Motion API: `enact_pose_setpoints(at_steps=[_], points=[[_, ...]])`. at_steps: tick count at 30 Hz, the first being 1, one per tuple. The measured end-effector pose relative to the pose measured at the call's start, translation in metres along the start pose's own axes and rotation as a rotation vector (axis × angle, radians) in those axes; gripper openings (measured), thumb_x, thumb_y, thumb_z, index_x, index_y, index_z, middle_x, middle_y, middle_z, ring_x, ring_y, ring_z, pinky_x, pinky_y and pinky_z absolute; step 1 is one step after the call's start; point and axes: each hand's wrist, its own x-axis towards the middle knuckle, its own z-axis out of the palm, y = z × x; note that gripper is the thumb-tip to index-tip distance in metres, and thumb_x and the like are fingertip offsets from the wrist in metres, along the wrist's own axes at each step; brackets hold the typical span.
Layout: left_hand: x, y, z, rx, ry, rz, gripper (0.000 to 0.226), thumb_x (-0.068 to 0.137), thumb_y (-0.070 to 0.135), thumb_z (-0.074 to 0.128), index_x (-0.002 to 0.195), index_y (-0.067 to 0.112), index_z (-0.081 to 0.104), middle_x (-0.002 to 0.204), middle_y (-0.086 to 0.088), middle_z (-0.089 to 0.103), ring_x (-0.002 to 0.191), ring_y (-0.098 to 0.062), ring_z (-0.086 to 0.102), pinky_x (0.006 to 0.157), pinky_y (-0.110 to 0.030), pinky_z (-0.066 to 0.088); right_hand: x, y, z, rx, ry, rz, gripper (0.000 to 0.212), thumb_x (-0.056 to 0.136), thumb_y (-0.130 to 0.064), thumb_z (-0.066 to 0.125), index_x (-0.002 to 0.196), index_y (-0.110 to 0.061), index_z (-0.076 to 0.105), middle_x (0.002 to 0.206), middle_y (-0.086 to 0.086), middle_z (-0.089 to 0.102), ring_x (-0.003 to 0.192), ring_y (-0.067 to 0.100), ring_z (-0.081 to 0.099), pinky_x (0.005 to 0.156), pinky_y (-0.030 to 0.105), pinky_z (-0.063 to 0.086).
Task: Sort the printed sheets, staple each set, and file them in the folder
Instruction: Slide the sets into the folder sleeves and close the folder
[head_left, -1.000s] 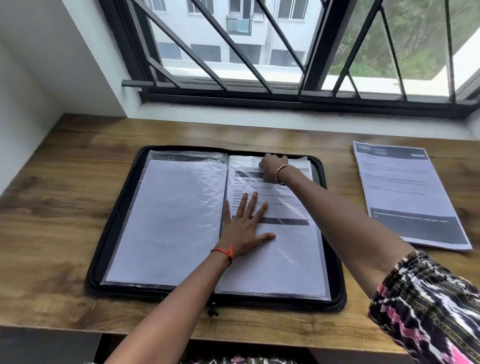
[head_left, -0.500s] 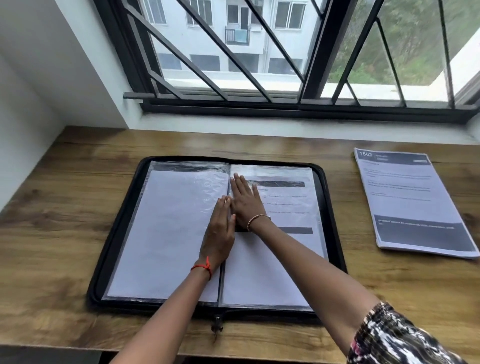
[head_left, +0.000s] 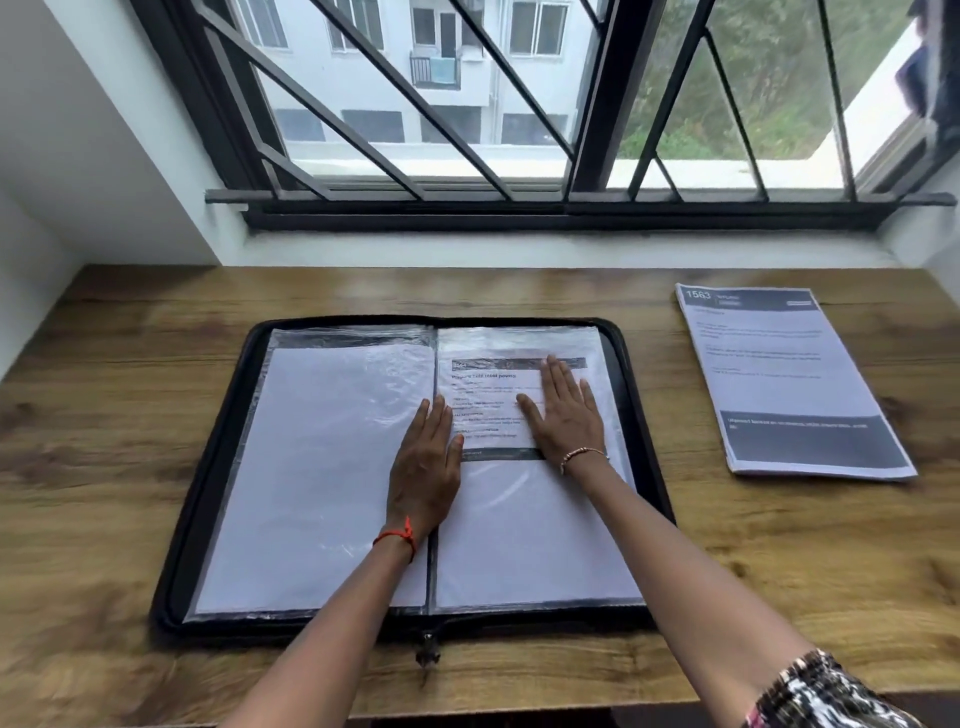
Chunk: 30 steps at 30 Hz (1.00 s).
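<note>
On the folder (head_left: 218, 457), my left hand (head_left: 426, 467) and right hand (head_left: 563, 415) press flat, smoothing one filed set (head_left: 519, 530). An unfiled set (head_left: 779, 379) waits at two o'clock.

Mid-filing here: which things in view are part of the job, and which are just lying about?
Job: black zip folder, open; printed sheet in its right sleeve; white sheet in its left sleeve; loose printed sheets off to the right; left hand and right hand, flat on the folder.
Lying about: wooden table; barred window.

red thread (head_left: 397, 538) at left wrist, beaded bracelet (head_left: 582, 454) at right (black-white-pink patterned sleeve (head_left: 831, 696)).
</note>
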Motion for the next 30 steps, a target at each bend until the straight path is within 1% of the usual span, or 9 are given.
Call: enact_pose_setpoints(at_steps=[6, 10, 12, 15, 17, 20, 23, 26, 30], points=[[-0.002, 0.003, -0.006, -0.123, 0.000, -0.025, 0.059, 0.090, 0.034, 0.030, 0.144, 0.012, 0.030, 0.152, 0.001, 0.027, 0.142, -0.010, 0.017, 0.112, -0.018, 0.012, -0.013, 0.022, -0.009, 0.012, 0.049, 0.239, 0.067, 0.098, -0.049, 0.017, 0.149, -0.009, -0.003, 0.158, 0.003, -0.007, 0.146, 0.013, -0.006, 0.119, 0.037, -0.005], [-0.003, 0.004, -0.010, -0.270, 0.055, -0.033, 0.058, 0.091, 0.031, 0.040, 0.146, 0.014, 0.027, 0.151, -0.002, 0.030, 0.140, -0.013, 0.024, 0.111, -0.019, 0.018, -0.032, -0.018, 0.001, 0.022, 0.144, 0.043, 0.091, 0.076, -0.066, -0.021, 0.146, -0.009, -0.011, 0.152, 0.000, -0.021, 0.140, 0.008, -0.018, 0.113, 0.034, -0.016], [-0.004, 0.004, -0.012, -0.361, 0.074, -0.057, 0.060, 0.088, 0.032, 0.040, 0.144, 0.014, 0.031, 0.149, -0.001, 0.033, 0.138, -0.011, 0.029, 0.110, -0.018, 0.021, -0.043, -0.049, 0.008, 0.079, 0.089, -0.069, 0.093, 0.073, -0.066, -0.022, 0.146, -0.010, -0.010, 0.150, -0.002, -0.022, 0.137, 0.005, -0.020, 0.111, 0.031, -0.018], [-0.005, 0.005, -0.017, -0.461, 0.079, -0.079, 0.059, 0.087, 0.033, 0.042, 0.142, 0.014, 0.036, 0.147, 0.000, 0.037, 0.134, -0.005, 0.032, 0.106, -0.012, 0.022, -0.062, -0.081, 0.020, 0.005, -0.009, -0.192, 0.077, 0.085, -0.049, 0.003, 0.146, -0.007, 0.024, 0.155, 0.005, 0.017, 0.144, 0.014, 0.016, 0.115, 0.031, -0.006], [-0.005, 0.005, -0.017, -0.470, 0.062, -0.081, 0.059, 0.086, 0.033, 0.042, 0.142, 0.014, 0.036, 0.147, 0.000, 0.037, 0.134, -0.006, 0.032, 0.107, -0.015, 0.023, -0.071, -0.090, 0.028, -0.020, -0.104, -0.213, 0.063, 0.085, -0.041, 0.021, 0.127, -0.009, 0.056, 0.136, 0.004, 0.053, 0.126, 0.015, 0.050, 0.113, 0.032, 0.008], [-0.004, 0.004, -0.013, -0.338, 0.040, -0.048, 0.054, 0.092, 0.028, 0.044, 0.143, 0.013, 0.034, 0.148, -0.004, 0.036, 0.138, -0.014, 0.030, 0.110, -0.020, 0.021, -0.077, -0.079, 0.034, 0.018, -0.158, -0.193, 0.064, 0.095, -0.044, 0.013, 0.119, -0.014, 0.064, 0.127, -0.001, 0.061, 0.118, 0.011, 0.057, 0.109, 0.029, 0.028], [-0.002, 0.002, -0.008, -0.170, 0.019, -0.009, 0.050, 0.095, 0.018, 0.048, 0.143, 0.010, 0.033, 0.147, -0.008, 0.037, 0.139, -0.020, 0.030, 0.111, -0.026, 0.023, -0.083, -0.057, 0.021, 0.066, -0.087, -0.084, 0.067, 0.094, -0.052, 0.010, 0.130, -0.017, 0.054, 0.137, -0.004, 0.052, 0.125, 0.008, 0.050, 0.103, 0.023, 0.039], [-0.001, 0.002, -0.006, -0.078, 0.005, 0.009, 0.050, 0.095, 0.017, 0.048, 0.142, 0.008, 0.035, 0.148, -0.008, 0.036, 0.139, -0.021, 0.029, 0.113, -0.030, 0.023, -0.089, -0.029, 0.021, 0.034, -0.049, -0.124, 0.093, 0.074, -0.066, -0.019, 0.149, -0.017, 0.009, 0.156, -0.006, 0.006, 0.144, 0.007, 0.005, 0.113, 0.020, -0.006], [0.000, 0.002, -0.004, -0.001, -0.029, 0.014, 0.048, 0.096, 0.020, 0.046, 0.142, 0.008, 0.036, 0.150, -0.005, 0.033, 0.141, -0.019, 0.023, 0.115, -0.027, 0.016, -0.098, 0.002, 0.020, 0.002, 0.018, -0.027, 0.106, 0.060, -0.071, -0.035, 0.148, -0.019, -0.006, 0.153, -0.011, -0.012, 0.139, 0.001, -0.014, 0.111, 0.024, -0.016]])
